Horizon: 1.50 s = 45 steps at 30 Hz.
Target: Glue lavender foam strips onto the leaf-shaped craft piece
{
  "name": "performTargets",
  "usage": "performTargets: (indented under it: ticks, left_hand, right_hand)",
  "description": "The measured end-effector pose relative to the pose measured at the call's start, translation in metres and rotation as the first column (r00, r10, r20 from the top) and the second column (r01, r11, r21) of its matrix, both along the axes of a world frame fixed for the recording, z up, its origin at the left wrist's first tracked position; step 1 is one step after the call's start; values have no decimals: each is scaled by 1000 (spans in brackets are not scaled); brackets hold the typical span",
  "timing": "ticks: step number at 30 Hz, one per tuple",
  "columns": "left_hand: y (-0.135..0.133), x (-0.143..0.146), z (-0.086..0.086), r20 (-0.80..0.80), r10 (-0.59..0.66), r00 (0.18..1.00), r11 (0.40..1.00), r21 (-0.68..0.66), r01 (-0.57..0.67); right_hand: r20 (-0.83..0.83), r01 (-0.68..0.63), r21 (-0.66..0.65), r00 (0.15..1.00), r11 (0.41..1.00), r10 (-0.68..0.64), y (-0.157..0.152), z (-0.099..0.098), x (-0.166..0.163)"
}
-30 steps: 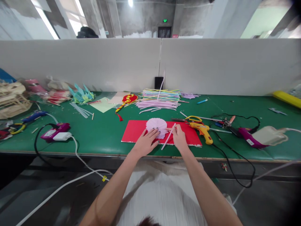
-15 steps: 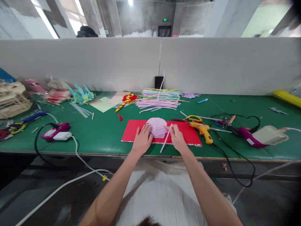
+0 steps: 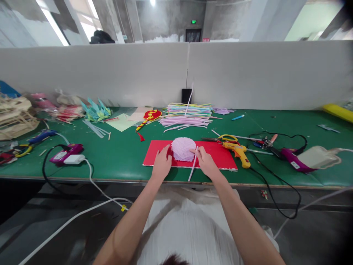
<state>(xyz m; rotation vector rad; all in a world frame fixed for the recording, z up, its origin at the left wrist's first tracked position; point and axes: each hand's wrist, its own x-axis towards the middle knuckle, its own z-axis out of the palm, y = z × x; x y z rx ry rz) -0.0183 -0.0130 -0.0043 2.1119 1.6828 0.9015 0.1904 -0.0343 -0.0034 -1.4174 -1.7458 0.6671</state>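
Note:
A round lilac disc (image 3: 183,150), made of pipe cleaners set side by side in a V pattern, lies on a red board (image 3: 220,156). At its left edge rests my left hand (image 3: 162,162), fingers apart and holding nothing; whether the fingertips touch the disc is hard to see. On the other side, my right hand (image 3: 206,161) pinches a lilac pipe cleaner (image 3: 192,171) near its upper end. The strip slants down past the board's front edge, close to the disc's right side. Thumb and fingertips are partly hidden around it.
Behind the board lies a pile of coloured pipe cleaners (image 3: 187,119), with a red and yellow fan-shaped piece (image 3: 151,115) beside it. Yellow-handled scissors (image 3: 228,138) and a yellow glue gun (image 3: 238,151) with a black cord sit right. A purple power box (image 3: 66,154) stands left.
My left hand has slid left off the disc to its edge, uncovering more of it. My right hand still holds the pipe cleaner, which now stands slightly steeper.

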Motion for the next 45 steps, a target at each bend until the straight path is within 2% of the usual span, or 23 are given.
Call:
performTargets:
  ticks: [3,7,10,12,16,21,26,30,33,37,41,43,45]
  left_hand:
    - [-2,3,-2,-118,-35,992,999,32,39]
    - [-4,9,-5,-243,-14,970,997,65,31]
    - [-4,10,-7,-276,8,961,996,87,17]
    - [-3,10,-8,-265,7,964,995,99,20]
    - [-3,7,-6,-136,-30,990,989,137,48]
    - [-4,2,0,92,-72,993,991,122,60]
    - [-1,-4,-2,329,-45,943,998,62,26]
    - [-1,-5,-1,372,-113,921,994,54,100]
    - [-1,-4,-1,312,-109,944,994,65,93]
    - [1,-3,-5,215,-19,976,1000,16,16]
    - [3,-3,-6,141,-33,989,999,-4,34]
    - [3,-3,-5,135,-42,990,999,-20,45]
    - [1,-1,-3,114,-28,993,999,-29,32]
  right_hand:
    - [-6,4,-3,1000,1000,-4,0,1,0]
    - [-17,19,-13,1000,1000,-19,-1,1,-1]
    - [-49,26,-21,998,999,-27,0,0,-1]
    - [-146,24,-15,989,1000,-26,2,-2,0]
    - [-452,96,31,889,995,-72,13,-9,9]
    - [-571,227,4,800,974,-184,18,-10,19]
    - [-717,106,-39,689,994,-101,5,4,11]
    - [-675,-54,-75,738,996,-11,-3,11,3]
    - [-649,-84,-82,761,993,11,-3,9,1]
    - [-653,32,-89,753,996,-83,1,2,0]
    - [-660,177,-129,719,976,-218,3,-4,0]
    - [-637,238,-102,730,966,-247,2,-6,1]
    - [-564,298,-56,778,953,-277,2,-8,2]
